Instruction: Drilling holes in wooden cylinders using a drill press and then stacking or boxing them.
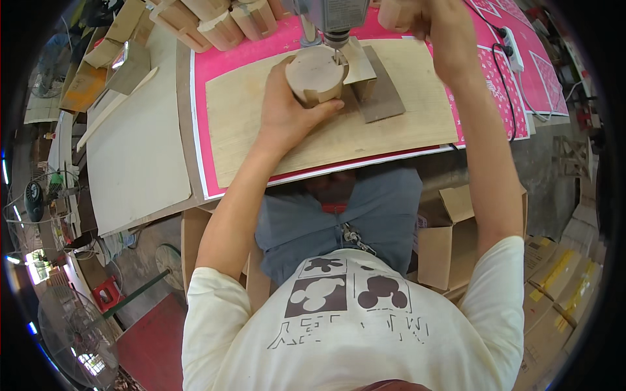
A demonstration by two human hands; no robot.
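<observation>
My left hand (287,104) grips a round wooden piece (315,70) with a flat top and notched side, its thumb along the near side. Above its right edge comes down the thin bit of a grey drill press (336,23); I cannot tell whether the bit has entered the wood. The piece rests against a small wooden block (362,72) on a brown strip (385,94). Raised at the upper right, my right hand (447,42) has its fingers curled beside another wooden piece (396,15); what they close on is partly hidden at the picture's edge.
A pale wooden board (261,143) lies on the pink-covered table. Several similar wooden pieces (225,29) stand at the back left, near cardboard boxes (124,29). A white power strip (513,49) with cables lies at the right. An open carton (437,254) is below the table.
</observation>
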